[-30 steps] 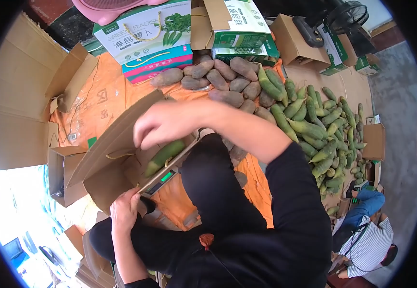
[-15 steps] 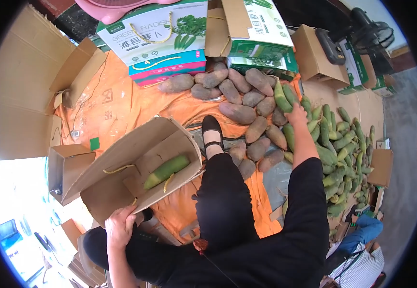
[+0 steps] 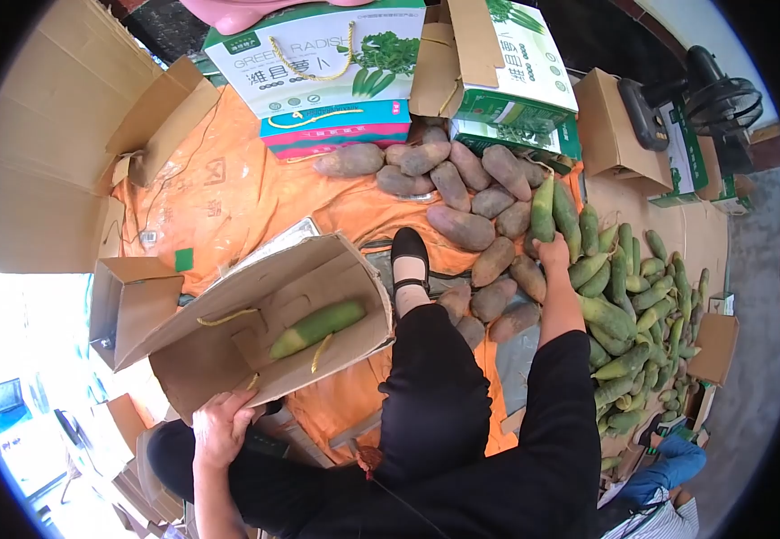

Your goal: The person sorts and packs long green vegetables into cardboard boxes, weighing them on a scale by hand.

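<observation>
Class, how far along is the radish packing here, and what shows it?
Barely begun, it seems. Done: one green radish lies in the open box. In hand: the left hand holds the box's edge; the right hand touches another radish. Left, probably: adding more from the large heap, then closing the box.

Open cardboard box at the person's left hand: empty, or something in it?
Not empty: one green radish lies inside the open cardboard box.

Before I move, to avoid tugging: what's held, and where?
Left hand holds the open box by its near rim; right hand touches a green radish at its lower end, grip unclear.
</observation>
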`<state>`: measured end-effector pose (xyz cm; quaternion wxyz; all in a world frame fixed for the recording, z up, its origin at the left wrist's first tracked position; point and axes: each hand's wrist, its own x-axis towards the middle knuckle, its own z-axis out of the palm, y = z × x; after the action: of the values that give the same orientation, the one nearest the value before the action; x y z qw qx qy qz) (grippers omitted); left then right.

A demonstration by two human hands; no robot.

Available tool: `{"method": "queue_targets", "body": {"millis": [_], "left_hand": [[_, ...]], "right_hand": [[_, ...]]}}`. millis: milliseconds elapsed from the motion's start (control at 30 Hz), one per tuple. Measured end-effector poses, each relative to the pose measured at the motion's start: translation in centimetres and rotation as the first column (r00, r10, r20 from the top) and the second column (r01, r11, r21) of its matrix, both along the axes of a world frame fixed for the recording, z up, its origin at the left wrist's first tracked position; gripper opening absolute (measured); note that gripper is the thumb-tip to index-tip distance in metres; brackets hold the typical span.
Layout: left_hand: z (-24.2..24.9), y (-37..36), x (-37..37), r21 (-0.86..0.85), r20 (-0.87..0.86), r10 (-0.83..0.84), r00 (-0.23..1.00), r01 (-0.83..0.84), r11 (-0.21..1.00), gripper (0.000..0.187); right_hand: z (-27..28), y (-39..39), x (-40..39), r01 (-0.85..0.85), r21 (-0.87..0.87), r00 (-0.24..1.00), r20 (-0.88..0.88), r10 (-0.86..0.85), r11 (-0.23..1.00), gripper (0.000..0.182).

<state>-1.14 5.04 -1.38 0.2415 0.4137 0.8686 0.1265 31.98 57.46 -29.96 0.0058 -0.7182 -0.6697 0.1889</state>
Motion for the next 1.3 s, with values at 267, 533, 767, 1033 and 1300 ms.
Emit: {"method": "queue_targets", "body": {"millis": [267, 533, 767, 1033, 1300], "left_hand": [[0.1, -0.7, 0.0, -0.01, 0.028, 0.011, 1.0, -0.01, 1.0, 0.034], [-0.1, -1.7, 0.2, 0.002, 0.045, -0.001, 0.999, 0.001, 1.0, 0.032], [0.8, -1.6, 0.8, -0.008, 0.072, -0.023, 0.997, 0.023, 1.0, 0.03], [0.7, -2.0, 1.1, 0.021, 0.073, -0.032, 0.997, 0.03, 0.999, 0.03], [0.4, -1.8, 0.9, 0.01, 0.045, -0.069, 0.997, 0.068, 0.998, 0.028]], "right_hand": [[3.6, -6.1, 1.0, 0.117, -0.706, 0.418, -0.603, -0.679, 0.699, 0.041], [16.5, -13.7, -2.1, -0.322, -0.394, 0.343, -0.896, -0.282, 0.861, 0.05], [32.6, -16.5, -8.5, -0.792, 0.017, 0.232, -0.916, 0.328, 0.61, 0.062], [34.4, -23.4, -20.3, -0.982, 0.184, -0.126, -0.526, 0.841, -0.032, 0.051], [26.4, -30.0, -31.3, -0.97, -0.24, -0.02, -0.107, 0.994, -0.046, 0.036]]}}
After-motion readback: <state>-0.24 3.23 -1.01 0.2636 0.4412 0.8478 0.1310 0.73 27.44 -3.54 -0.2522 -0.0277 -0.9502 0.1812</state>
